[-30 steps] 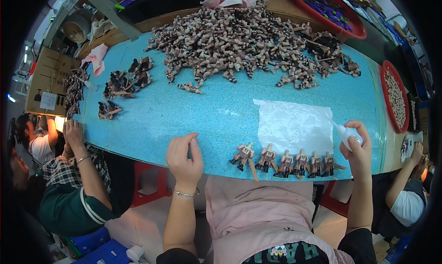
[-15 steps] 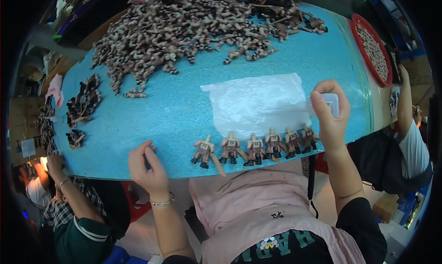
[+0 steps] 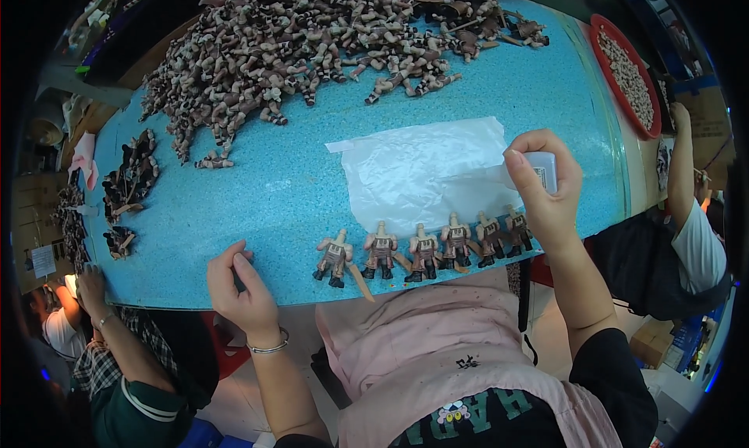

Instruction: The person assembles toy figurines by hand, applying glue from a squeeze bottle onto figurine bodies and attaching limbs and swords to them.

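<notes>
My right hand (image 3: 550, 194) is wrapped round a small white squeeze bottle (image 3: 548, 172), which lies sideways over the right edge of a white plastic sheet (image 3: 417, 171). The bottle's pale nozzle points left. Below the sheet, along the near table edge, several headless toy figures (image 3: 380, 251) lie in a row with bare neck pegs. The rightmost figure (image 3: 517, 228) is just left of my right wrist. At the near edge, left of the row, my left hand (image 3: 243, 290) has its fingers loosely curled, with nothing visible in them.
A large pile of toy figures (image 3: 273, 58) covers the back of the blue table (image 3: 257, 206). Smaller dark heaps (image 3: 129, 175) lie at the left. A red basket (image 3: 653, 112) of small pale parts stands at the far right. Co-workers' arms (image 3: 133, 343) show at both sides.
The view has shifted slightly, moving the whole scene a little left. My right hand keeps the bottle over the sheet. My left hand stays curled, and the figures stay in their row.
</notes>
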Demonstrator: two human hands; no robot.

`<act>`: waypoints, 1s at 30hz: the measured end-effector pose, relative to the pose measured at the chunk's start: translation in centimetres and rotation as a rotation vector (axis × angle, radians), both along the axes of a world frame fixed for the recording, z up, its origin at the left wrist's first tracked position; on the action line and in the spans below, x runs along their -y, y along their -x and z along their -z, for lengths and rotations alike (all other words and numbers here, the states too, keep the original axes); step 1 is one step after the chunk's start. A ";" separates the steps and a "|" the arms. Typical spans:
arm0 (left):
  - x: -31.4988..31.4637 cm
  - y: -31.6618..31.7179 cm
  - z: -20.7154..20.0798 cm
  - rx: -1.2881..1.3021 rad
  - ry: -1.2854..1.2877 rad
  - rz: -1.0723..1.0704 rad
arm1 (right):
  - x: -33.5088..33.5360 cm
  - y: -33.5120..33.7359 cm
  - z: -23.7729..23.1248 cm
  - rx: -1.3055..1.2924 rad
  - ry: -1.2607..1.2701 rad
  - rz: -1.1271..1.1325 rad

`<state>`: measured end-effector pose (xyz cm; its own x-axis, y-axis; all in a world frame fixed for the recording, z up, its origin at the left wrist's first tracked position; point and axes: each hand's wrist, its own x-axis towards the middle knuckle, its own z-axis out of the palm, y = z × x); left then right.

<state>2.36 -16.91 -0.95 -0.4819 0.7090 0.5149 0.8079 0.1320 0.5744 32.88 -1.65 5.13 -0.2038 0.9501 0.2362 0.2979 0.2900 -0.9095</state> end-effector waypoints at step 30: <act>0.3 0.0 -0.1 -0.003 -0.014 -0.009 | 0.2 -0.2 -0.3 0.044 0.018 -0.012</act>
<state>2.38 -17.21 -0.80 -0.4867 0.6974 0.5261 0.8084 0.1314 0.5737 33.09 -1.84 5.42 -0.2253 0.9515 0.2096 0.3339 0.2775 -0.9008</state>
